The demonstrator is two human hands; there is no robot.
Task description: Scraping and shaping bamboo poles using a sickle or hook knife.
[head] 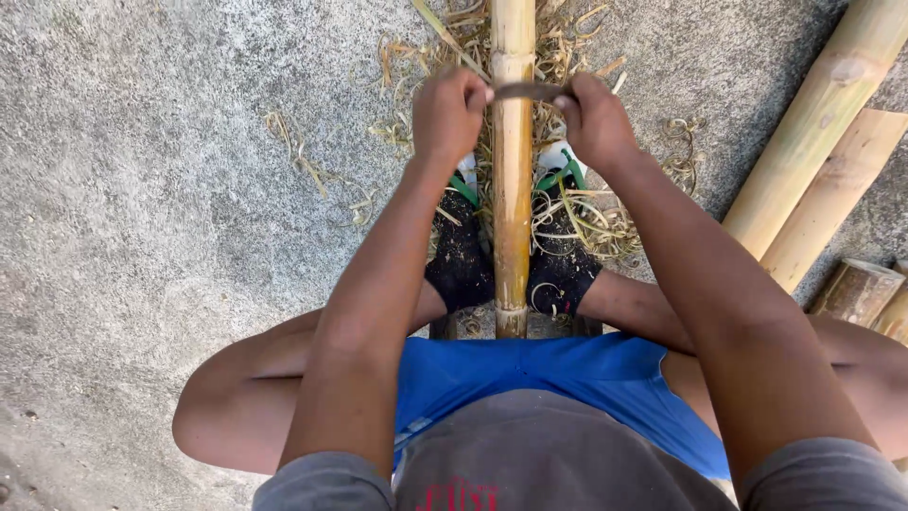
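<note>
The long yellow bamboo pole (513, 180) lies between the seated person's feet, and the left hand (446, 115) and right hand (594, 118) each clench an end of a dark curved metal blade (528, 91) laid across it. It looks like mid-scraping of the skin; the next pull probably needs even pressure from both fists, with pale curled shavings (586, 213) already heaped around.

bamboo pole (512, 189) top cut off, blade (528, 91) ends hidden
</note>
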